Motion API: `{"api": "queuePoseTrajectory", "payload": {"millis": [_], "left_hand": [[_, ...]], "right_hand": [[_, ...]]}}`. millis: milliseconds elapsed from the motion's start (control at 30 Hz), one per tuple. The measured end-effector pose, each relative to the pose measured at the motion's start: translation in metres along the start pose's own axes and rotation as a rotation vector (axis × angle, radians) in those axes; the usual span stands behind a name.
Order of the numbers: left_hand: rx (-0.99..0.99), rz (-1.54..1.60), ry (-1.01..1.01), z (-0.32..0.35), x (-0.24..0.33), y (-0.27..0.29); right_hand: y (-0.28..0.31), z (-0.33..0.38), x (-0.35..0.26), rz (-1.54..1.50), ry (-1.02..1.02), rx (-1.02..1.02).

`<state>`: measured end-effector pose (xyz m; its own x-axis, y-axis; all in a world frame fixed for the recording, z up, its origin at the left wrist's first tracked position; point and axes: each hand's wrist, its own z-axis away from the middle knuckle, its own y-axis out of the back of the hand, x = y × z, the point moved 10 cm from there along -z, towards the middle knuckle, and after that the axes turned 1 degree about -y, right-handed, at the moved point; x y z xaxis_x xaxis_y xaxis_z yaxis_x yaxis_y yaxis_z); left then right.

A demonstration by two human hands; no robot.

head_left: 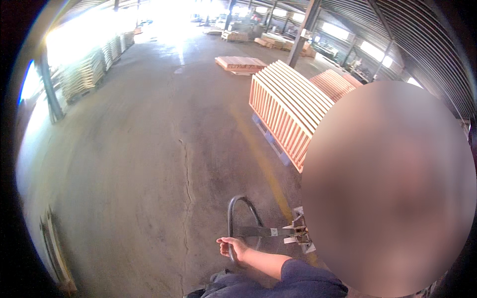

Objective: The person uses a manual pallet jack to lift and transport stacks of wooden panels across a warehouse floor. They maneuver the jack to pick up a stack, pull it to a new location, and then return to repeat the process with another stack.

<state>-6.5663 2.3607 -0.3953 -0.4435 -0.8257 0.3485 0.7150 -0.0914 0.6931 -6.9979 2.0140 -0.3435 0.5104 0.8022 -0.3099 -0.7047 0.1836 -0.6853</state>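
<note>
A dark, looped handle (230, 218) juts out leftward

This is a big shed, like a wood workshop or a place to store wood. The roof (412, 37) at the upper right is ridged, with posts (304, 32) under it. The floor (119, 174) is hard and gray, with a long crack (187, 184) in the middle and a yellow line (256, 154) painted on it. Pink-brown slatted wood frames (293, 87) stand on a blue pallet (271, 136) right of center. A flat wood pile (240, 63) lies at the top middle, and tall stacks (82, 74) rise at the upper left. A cart with a looped handle (231, 213) is at the lower middle.
</note>
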Motion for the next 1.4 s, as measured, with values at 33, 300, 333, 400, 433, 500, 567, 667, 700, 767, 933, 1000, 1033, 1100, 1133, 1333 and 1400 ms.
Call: {"api": "queuePoseTrajectory", "payload": {"millis": [33, 300, 333, 400, 433, 500, 567, 667, 700, 767, 933, 1000, 1033, 1100, 1133, 1333, 1400], "left_hand": [[-0.027, -0.011, -0.011, -0.028, -0.004, 0.015], [-0.121, -0.059, -0.089, -0.272, -0.052, 0.206], [-0.122, -0.054, -0.093, -0.306, -0.064, 0.239], [-0.110, -0.024, -0.091, -0.376, -0.086, 0.296], [-0.067, -0.040, -0.093, -0.405, -0.102, 0.333], [0.049, -0.152, -0.205, -0.477, -0.126, 0.409], [0.353, -0.574, -0.630, -0.555, -0.125, 0.473], [0.327, 0.276, -0.455, -0.671, -0.169, 0.571], [0.412, 0.257, -0.434, -0.686, -0.154, 0.596], [0.589, 0.203, -0.358, -0.704, -0.143, 0.659], [-0.066, 0.381, 0.209, -0.751, -0.225, 0.646], [-0.086, 0.230, 0.285, -0.738, -0.240, 0.664], [-0.105, 0.250, 0.320, -0.748, -0.242, 0.675], [-0.136, 0.301, 0.381, -0.774, -0.247, 0.699], [-0.145, 0.328, 0.403, -0.794, -0.251, 0.712], [-0.108, 0.407, 0.401, -0.954, -0.280, 0.847], [-0.059, 0.286, 0.255, -1.026, -0.290, 0.921]], "right_hand": [[-0.032, -0.025, 0.008, -0.013, -0.009, -0.022], [-0.258, -0.218, 0.079, 0.017, 0.060, 0.077], [-0.284, -0.245, 0.086, 0.041, 0.062, 0.113], [-0.339, -0.285, 0.100, 0.106, 0.131, 0.077], [-0.371, -0.311, 0.113, 0.130, 0.118, 0.019], [-0.427, -0.351, 0.125, 0.181, 0.155, 0.037], [-0.470, -0.400, 0.141, 0.187, 0.161, 0.047], [-0.547, -0.492, 0.176, 0.005, 0.075, 0.031], [-0.569, -0.524, 0.181, -0.021, 0.091, 0.044], [-0.617, -0.586, 0.189, -0.073, 0.083, 0.062], [-0.748, -0.744, 0.173, 0.024, 0.146, 0.285], [-0.800, -0.785, 0.174, 0.054, 0.109, 0.366], [-0.829, -0.814, 0.177, 0.067, 0.097, 0.400], [-0.885, -0.864, 0.179, 0.054, 0.086, 0.406], [-0.917, -0.888, 0.183, 0.056, 0.093, 0.395], [-1.093, -1.044, 0.232, 0.110, 0.098, 0.355], [-1.144, -1.093, 0.255, 0.237, 0.110, 0.311]]}}
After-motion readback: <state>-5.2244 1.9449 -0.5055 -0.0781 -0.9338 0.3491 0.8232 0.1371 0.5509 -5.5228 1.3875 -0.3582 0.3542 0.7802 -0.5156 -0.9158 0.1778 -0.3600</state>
